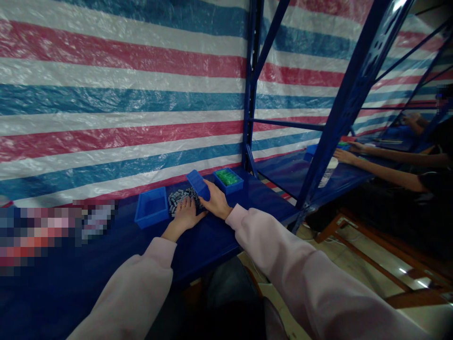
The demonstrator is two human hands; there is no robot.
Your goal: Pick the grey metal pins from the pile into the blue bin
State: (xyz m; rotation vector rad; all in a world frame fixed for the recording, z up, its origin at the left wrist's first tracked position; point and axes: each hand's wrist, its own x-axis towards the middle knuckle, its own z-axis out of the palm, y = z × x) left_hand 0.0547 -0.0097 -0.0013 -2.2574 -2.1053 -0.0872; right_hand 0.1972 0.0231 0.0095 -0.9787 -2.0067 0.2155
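Observation:
A heap of small grey pieces (176, 197) lies on the blue tabletop; their exact kind is too small to make out. My left hand (186, 215) rests on the front of this heap with its fingers spread. In my right hand (216, 202) is a blue plastic bin (198, 183), gripped at its side and tilted over the heap's right part. Left of the heap sits another blue bin (152, 208), with no contents visible in it. Behind and right of my right hand stands a blue bin (229, 188) holding bright green pieces (227, 176).
Blue rack posts (339, 104) rise to the right, with a striped plastic sheet (123, 104) behind the table. Beyond the post, a co-worker's hands (345, 156) are at the same bench, near a white bottle (328, 171). A wooden stool (375, 250) stands at lower right. Blurred items lie far left.

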